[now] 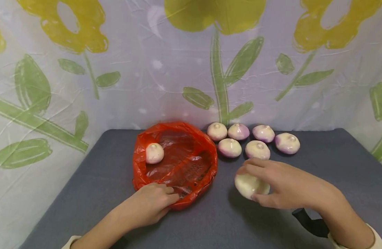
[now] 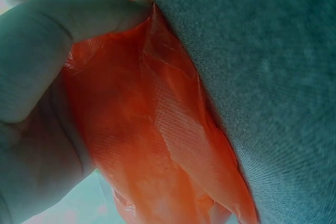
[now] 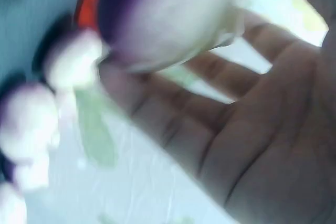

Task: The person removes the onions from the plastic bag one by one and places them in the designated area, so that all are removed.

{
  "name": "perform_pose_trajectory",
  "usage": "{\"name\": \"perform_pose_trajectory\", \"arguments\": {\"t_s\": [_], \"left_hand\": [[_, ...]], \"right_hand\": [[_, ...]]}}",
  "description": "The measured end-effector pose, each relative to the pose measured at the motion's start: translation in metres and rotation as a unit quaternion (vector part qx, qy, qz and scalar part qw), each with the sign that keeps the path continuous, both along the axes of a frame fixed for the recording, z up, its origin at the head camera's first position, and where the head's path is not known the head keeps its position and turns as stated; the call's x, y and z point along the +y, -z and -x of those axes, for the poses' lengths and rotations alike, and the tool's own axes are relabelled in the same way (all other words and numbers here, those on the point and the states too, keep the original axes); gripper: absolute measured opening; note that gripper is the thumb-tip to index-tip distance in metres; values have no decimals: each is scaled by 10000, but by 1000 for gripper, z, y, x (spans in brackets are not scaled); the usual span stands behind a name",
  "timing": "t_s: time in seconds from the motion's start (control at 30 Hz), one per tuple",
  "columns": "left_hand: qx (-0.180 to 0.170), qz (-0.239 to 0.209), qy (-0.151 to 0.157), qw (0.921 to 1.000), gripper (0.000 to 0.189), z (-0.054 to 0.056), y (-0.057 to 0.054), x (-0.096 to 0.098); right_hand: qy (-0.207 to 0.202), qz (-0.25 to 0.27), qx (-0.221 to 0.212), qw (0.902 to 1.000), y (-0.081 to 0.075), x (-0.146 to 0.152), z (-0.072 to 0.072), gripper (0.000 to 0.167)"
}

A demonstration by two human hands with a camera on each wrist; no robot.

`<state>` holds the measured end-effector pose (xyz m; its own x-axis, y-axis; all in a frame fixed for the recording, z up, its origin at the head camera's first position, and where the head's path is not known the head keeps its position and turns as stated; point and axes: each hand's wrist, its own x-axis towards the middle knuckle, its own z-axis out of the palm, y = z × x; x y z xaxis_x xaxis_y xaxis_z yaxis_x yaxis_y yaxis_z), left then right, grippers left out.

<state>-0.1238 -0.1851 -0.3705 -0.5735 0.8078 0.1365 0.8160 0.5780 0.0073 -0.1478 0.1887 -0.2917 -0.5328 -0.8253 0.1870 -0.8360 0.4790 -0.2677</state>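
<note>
A red plastic bag [image 1: 175, 204] lies wide-mouthed on the table, and one white turnip [image 1: 155, 153] sits inside it at the left. My left hand [image 1: 152, 202] grips the bag's near rim; in the left wrist view, the thumb [image 2: 105, 17] presses on the red plastic. To the right of the bag, my right hand [image 1: 287, 183] holds a turnip [image 1: 248, 185] between thumb and fingers, above the table with a shadow under it. That turnip [image 3: 173, 19] shows white and purple skin in the right wrist view.
Several purple-and-white turnips [image 1: 229, 148] stand in loose rows at the table's back, right of the bag. Behind the grey table [image 1: 94, 193] hangs a cloth [image 1: 132, 69] printed with yellow flowers. A black curved piece [image 1: 312, 224] shows beside my right wrist.
</note>
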Motion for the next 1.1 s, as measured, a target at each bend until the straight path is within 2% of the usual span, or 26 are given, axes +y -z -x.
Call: {"name": "perform_pose_trajectory", "arguments": {"t_s": [0.13, 0.23, 0.37, 0.5, 0.7, 0.9, 1.1], "left_hand": [[-30, 19, -16, 10000, 10, 0, 0, 0], [-37, 7, -19, 10000, 10, 0, -1, 0], [-115, 46, -53, 9999, 10, 1, -1, 0], [-155, 98, -62, 9998, 11, 1, -2, 1], [-171, 91, -100, 9998, 11, 0, -2, 1], [-240, 82, -114, 9996, 12, -1, -2, 1], [-224, 107, -97, 9996, 11, 0, -3, 1]], "right_hand": [[846, -418, -537, 9941, -3, 25, 10, 43], [1520, -867, -1046, 9790, -2, 42, 22, 41], [2070, -1201, -1210, 9634, 7, 59, 39, 41], [2336, -1262, -1039, 9585, 16, 71, 52, 48], [2483, -1114, -728, 9595, 27, 82, 67, 52], [2637, -1035, -287, 9586, 36, 89, 77, 54], [2720, -676, 193, 9597, 45, 92, 83, 56]]}}
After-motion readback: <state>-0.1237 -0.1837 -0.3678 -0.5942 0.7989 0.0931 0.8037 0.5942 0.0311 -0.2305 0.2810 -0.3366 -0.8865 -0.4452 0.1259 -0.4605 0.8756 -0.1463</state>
